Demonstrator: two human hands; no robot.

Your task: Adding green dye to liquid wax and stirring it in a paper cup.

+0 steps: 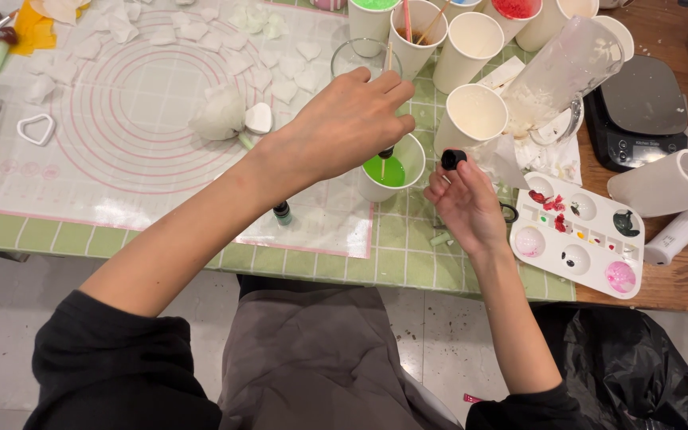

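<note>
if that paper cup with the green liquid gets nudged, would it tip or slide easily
Probably yes. The paper cup looks thin-walled and holds only a shallow pool of green liquid, so it is likely light. The left hand holds a stick standing in it, which could lever it over. It sits at the smooth mat's edge, so it may slide.

Wooden table [662,288], green checked cloth [408,259] over it; pale tiled floor [9,318] below.
</note>
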